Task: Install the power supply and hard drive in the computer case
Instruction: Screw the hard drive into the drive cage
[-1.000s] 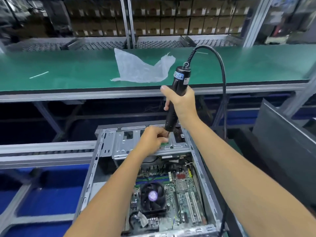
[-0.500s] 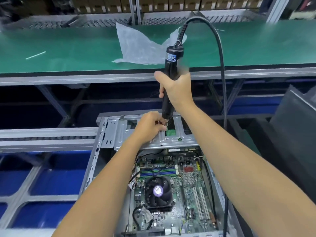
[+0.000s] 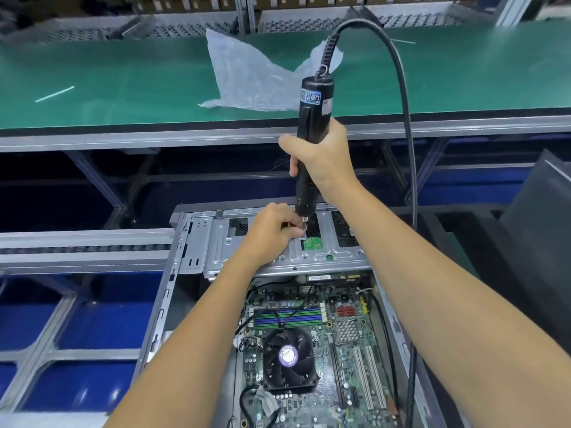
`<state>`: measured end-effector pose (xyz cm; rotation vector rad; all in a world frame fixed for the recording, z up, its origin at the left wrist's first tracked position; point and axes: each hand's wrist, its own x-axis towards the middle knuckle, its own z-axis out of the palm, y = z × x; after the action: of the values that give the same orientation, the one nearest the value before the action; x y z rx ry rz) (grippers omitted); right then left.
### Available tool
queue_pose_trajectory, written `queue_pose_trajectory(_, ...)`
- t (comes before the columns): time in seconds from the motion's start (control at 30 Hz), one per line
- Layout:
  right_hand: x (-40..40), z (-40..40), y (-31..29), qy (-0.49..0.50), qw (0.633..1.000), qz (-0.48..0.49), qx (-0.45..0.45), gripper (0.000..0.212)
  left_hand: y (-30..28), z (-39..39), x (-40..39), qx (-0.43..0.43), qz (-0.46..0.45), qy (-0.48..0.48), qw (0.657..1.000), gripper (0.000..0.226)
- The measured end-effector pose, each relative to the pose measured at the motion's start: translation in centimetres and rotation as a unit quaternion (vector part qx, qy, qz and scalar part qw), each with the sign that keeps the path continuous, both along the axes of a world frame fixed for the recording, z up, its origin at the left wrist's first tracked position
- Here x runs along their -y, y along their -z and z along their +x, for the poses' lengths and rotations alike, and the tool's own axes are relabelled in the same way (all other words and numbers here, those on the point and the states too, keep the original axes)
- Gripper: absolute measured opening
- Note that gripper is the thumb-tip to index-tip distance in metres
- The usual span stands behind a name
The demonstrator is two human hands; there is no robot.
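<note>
Pinching at the bit tip, the left hand [image 3: 272, 230] is resting on the drive cage [image 3: 287, 242] of the computer case [image 3: 173, 288], while the right hand [image 3: 321, 159] is gripping the electric screwdriver [image 3: 312, 118] upright above that cage, its cable [image 3: 401, 103] arching overhead

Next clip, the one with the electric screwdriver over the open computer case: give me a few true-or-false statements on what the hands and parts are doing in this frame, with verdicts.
1. The right hand grips the electric screwdriver upright. True.
2. The left hand rests on the CPU fan. False: its fingers are pinched at the screwdriver's tip, on the metal drive bracket.
3. The computer case lies with its side open, motherboard exposed. True.
4. The plastic bag lies inside the case. False: it lies on the green workbench beyond.
5. The screwdriver is cordless. False: a black cable loops from its top.
</note>
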<state>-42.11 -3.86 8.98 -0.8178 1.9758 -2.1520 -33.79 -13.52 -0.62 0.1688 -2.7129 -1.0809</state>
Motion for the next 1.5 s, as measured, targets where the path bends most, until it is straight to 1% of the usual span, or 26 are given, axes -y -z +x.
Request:
queue_pose_trajectory(0.3, -0.1, 0.4, 0.5, 0.000, 1.000, -0.003, -0.011, 0.024, 0.5, -0.1, 0.2, -0.004, 0.005, 0.002, 1.000, 0.007)
queue_pose_trajectory(0.4, 0.0, 0.8, 0.7, 0.002, 1.000, -0.006, -0.020, 0.025, 0.5, 0.1, 0.2, -0.005, 0.021, -0.005, 1.000, 0.007)
queue_pose_trajectory(0.67, -0.2, 1.9, 0.9, 0.009, 0.999, 0.000, -0.037, 0.020, 0.4, 0.4, 0.2, 0.019, 0.049, -0.001, 0.999, 0.003)
queue_pose_trajectory(0.7, -0.3, 2.0, 0.9, 0.008, 0.999, -0.001, -0.036, 0.018, 0.3, 0.4, 0.2, 0.021, 0.056, -0.001, 0.998, 0.005)
queue_pose_trajectory(0.8, -0.3, 2.3, 0.8, 0.002, 0.999, 0.000, -0.032, 0.016, 0.0, 0.7, 0.1, 0.020, 0.073, -0.002, 0.997, 0.021)
queue_pose_trajectory(0.83, -0.3, 2.4, 0.8, 0.000, 0.999, 0.001, -0.033, 0.016, -0.1, 0.7, 0.0, 0.020, 0.076, -0.005, 0.997, 0.023)
queue_pose_trajectory(0.93, -0.3, 2.6, 0.9, -0.010, 0.999, -0.002, -0.040, 0.020, -0.2, 0.9, 0.1, 0.015, 0.092, -0.008, 0.996, 0.022)
queue_pose_trajectory(1.0, -0.5, 2.5, 1.0, -0.013, 0.999, -0.001, -0.043, 0.023, -0.3, 0.9, 0.0, 0.019, 0.104, -0.006, 0.994, 0.016)
queue_pose_trajectory(1.13, -0.8, 2.0, 1.4, -0.018, 0.999, -0.012, -0.028, 0.028, -0.4, 1.0, 0.0, 0.025, 0.115, -0.006, 0.993, 0.012)
queue_pose_trajectory(1.27, -1.0, 2.2, 1.4, -0.026, 0.999, -0.023, -0.029, 0.029, -0.2, 1.0, 0.1, 0.024, 0.110, -0.001, 0.994, 0.009)
queue_pose_trajectory(1.37, -1.4, 1.9, 0.3, -0.004, 0.998, -0.050, -0.037, 0.029, -0.1, 1.0, 0.1, 0.018, 0.109, 0.010, 0.994, 0.009)
queue_pose_trajectory(1.5, -3.5, 1.4, -1.7, 0.035, 0.994, -0.096, -0.041, 0.029, 0.1, 0.8, 0.2, 0.015, 0.053, -0.002, 0.998, 0.013)
